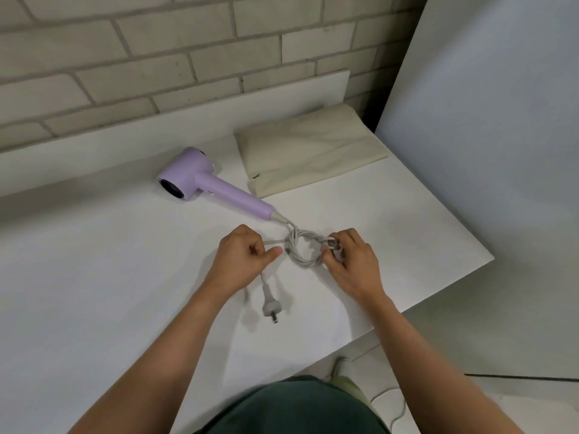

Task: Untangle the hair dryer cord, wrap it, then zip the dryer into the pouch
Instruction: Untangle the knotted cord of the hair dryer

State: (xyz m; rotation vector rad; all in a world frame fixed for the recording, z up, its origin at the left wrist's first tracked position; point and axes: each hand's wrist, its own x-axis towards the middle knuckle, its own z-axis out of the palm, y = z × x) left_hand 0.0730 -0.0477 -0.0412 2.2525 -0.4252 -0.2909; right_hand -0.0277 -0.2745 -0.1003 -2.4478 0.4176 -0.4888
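- Hair dryer cord [305,263]: pale grey, twisted round itself into a small tangled ring that lies on the white desk [94,261], just past the end of the dryer's handle and between the two hands.
- Hair dryer [200,180]: lilac, lying on its side on the desk towards the back, its dark round opening facing left-front and its handle pointing at the tangle.
- Left grip [242,260]: fingers curled in with the thumb laid across, pinching a single strand that leaves the ring on its left side; the cord comes out below this hand and runs down to the plug [270,303], which lies loose on the desk with its pins pointing towards the person.
- Right grip [351,261]: thumb and curled fingers nip the right side of the ring, where the strands bunch thickest.
- Pouch [310,148]: cream cloth, lying flat at the back right of the desk, just beside the dryer's handle and not touching it.
- Brick wall [156,57] behind the desk; a pale panel [485,120] stands at the right.
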